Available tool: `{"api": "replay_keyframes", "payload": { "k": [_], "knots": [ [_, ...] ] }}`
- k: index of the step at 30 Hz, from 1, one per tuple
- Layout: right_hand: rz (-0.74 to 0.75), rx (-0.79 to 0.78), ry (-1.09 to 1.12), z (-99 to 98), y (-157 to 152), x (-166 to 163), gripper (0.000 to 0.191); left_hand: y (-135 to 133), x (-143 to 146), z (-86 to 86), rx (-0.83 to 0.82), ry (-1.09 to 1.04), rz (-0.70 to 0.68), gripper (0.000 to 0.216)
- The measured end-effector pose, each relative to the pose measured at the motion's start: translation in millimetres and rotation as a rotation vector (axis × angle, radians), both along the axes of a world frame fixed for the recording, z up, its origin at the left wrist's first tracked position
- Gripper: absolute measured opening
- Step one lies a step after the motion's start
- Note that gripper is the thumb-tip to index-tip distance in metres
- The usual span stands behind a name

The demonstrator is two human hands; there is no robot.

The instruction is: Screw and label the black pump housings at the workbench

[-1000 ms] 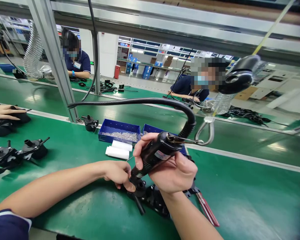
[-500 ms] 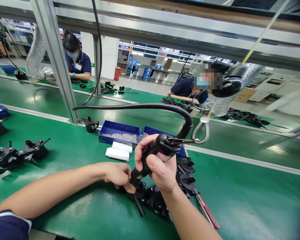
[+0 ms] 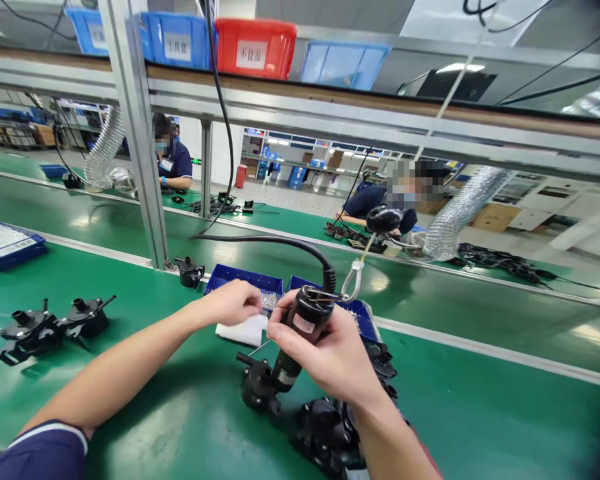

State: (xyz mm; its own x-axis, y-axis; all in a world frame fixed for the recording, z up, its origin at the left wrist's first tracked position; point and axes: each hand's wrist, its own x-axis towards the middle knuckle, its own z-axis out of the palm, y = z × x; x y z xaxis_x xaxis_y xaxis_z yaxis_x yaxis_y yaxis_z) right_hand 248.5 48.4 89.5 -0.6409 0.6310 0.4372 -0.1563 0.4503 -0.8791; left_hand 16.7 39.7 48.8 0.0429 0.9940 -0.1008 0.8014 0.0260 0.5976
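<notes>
My right hand [image 3: 343, 350] is wrapped round a black electric screwdriver [image 3: 307, 317], which hangs from a metal clip and cord and points down. Just beside its lower end stands a black pump-like housing [image 3: 258, 385] with a side spout. My left hand [image 3: 235, 301] is over the front of a blue bin [image 3: 240, 273] of small metal screws, its fingers curled together. What the fingers hold, if anything, is hidden. Below that hand lies a white roll [image 3: 243, 330]. More black housings [image 3: 325, 423] are grouped under my right forearm.
Another blue bin [image 3: 365, 320] is behind my right hand. Black assemblies [image 3: 25, 327] sit at the left of the green table [image 3: 480, 413]. A metal post [image 3: 140, 147] rises at the back, and a cable [image 3: 260, 238] runs to the screwdriver. Two co-workers sit across.
My left hand has left the housing and moved up to the screw bin. The housing has turned, its spout now towards the back left. The head view has tilted up.
</notes>
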Motion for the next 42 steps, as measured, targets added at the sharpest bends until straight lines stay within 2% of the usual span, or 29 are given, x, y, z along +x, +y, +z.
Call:
{"api": "replay_keyframes", "payload": {
  "k": [2,4,7,10,14,18,22,26,29,33,37,39,42],
  "knots": [
    [-0.11,0.016,-0.032,-2.5,-3,-1,0.025,24,-11,1.9,0.038,0.146,0.113,0.012],
    [-0.181,0.032,-0.052,-5.9,-6,-2,0.029,47,-18,-3.9,0.002,0.249,0.18,0.004],
    [-0.192,0.039,-0.074,-8.5,-7,-2,0.03,72,-21,-19.9,-0.089,0.34,0.201,0.019],
    [-0.182,0.047,-0.081,-6.9,-5,-1,0.028,81,-22,-34.1,-0.129,0.359,0.18,0.026],
    [-0.221,0.11,-0.03,-3.0,-2,0,0.026,78,-25,-44.9,-0.095,0.329,0.171,0.025],
    [-0.347,0.17,0.183,-1.8,1,1,0.017,73,-29,-48.4,-0.006,0.256,0.204,0.019],
    [-0.348,0.163,0.337,-5.2,4,-2,0.014,60,-19,-36.1,0.155,0.138,0.244,0.016],
    [-0.263,0.098,0.383,-12.7,5,-7,0.016,23,-1,-17.5,0.252,-0.003,0.245,0.02],
    [-0.212,0.066,0.346,-16.7,6,-12,0.017,-13,6,-16.1,0.136,-0.098,0.216,0.018],
    [-0.202,0.038,0.306,-13.8,4,-15,0.016,-41,7,-32.3,-0.167,-0.252,0.162,0.014],
    [-0.219,0.025,0.291,-8.6,2,-12,0.014,-41,10,-56.2,-0.439,-0.427,0.093,0.007],
    [-0.232,0.031,0.28,-8.2,2,-10,0.014,-36,13,-67.4,-0.525,-0.499,0.082,0.004],
    [-0.238,0.051,0.255,-9.0,2,-8,0.012,-30,17,-81.6,-0.612,-0.594,0.099,0.013]
  ]
}}
